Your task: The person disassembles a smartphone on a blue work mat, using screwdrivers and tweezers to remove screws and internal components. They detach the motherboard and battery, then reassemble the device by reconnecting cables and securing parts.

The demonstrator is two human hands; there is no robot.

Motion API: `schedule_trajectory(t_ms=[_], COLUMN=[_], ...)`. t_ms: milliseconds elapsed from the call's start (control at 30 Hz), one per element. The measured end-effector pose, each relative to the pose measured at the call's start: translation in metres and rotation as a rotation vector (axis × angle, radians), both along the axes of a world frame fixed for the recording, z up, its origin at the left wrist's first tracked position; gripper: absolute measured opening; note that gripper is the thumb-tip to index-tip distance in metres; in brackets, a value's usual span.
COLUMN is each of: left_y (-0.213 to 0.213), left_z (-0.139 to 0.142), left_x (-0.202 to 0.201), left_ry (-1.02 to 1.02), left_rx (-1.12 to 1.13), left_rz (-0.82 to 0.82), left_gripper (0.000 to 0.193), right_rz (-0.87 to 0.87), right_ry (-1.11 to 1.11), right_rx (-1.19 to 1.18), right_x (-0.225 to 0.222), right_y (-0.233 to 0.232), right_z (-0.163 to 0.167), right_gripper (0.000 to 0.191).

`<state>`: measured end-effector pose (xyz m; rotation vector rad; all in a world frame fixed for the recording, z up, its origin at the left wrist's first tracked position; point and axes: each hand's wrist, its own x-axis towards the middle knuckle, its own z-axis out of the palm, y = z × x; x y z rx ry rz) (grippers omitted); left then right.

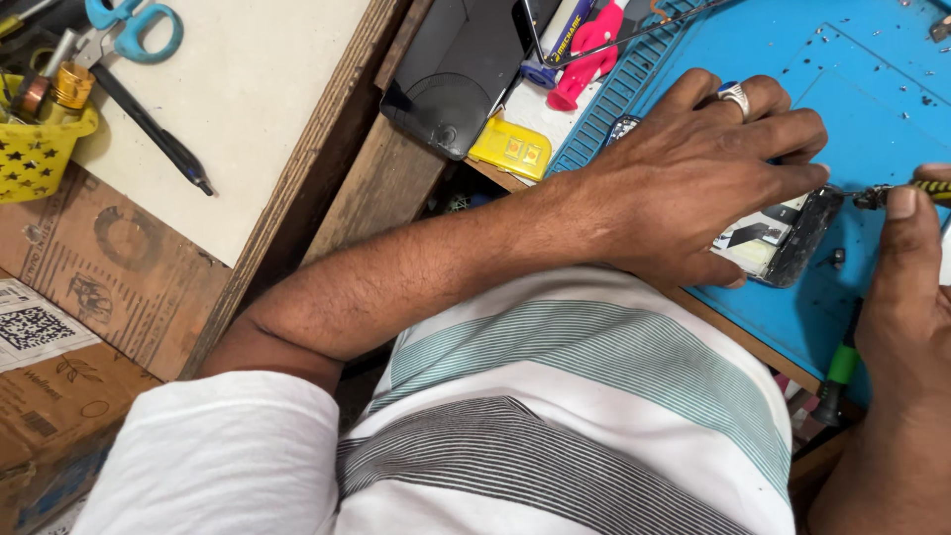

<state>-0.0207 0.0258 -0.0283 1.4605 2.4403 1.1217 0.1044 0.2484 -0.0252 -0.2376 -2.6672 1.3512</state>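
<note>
My left hand (698, 168), with a ring on one finger, lies flat over an opened phone (788, 238) on the blue work mat (872, 89) and pins it down. My right hand (906, 287) comes in from the right edge and grips a small screwdriver (906, 190), whose tip points left at the phone's top edge near my left fingertips. Most of the phone is hidden under my left hand. A tiny screw (837, 258) lies on the mat beside the phone.
A green-handled screwdriver (837, 372) lies at the mat's near edge. Pink-handled tool (589, 54), yellow part (510, 149) and black phone cover (456, 69) lie at the mat's left. Further left are a pen (149, 124), blue scissors (134, 25), a yellow basket (40, 139) and cardboard boxes (89, 277).
</note>
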Motion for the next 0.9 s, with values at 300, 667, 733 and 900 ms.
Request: schedule_trajectory(t_ms=[300,667,733,900], left_y=[-0.004,0.001,0.001,0.0], left_z=[0.005,0.003,0.004,0.004], left_x=[-0.005,-0.005,-0.004,-0.006], left_ry=[0.025,0.035,-0.007,0.04], left_rx=[-0.023,-0.033,-0.075,-0.038], left_rz=[-0.035,-0.03,-0.033,-0.026], left_gripper=[0.086,0.081,0.081,0.083], right_rz=[0.214,0.029,0.089,0.085], right_ry=[0.11,0.016,0.059,0.069], right_rx=[0.239,-0.113,-0.009,-0.229], right_x=[-0.011,-0.011,-0.006,-0.009], right_y=[0.025,0.018,0.033,0.067], right_z=[0.002,-0.004,-0.014,-0.042], right_gripper=[0.018,0.027,0.028,0.024])
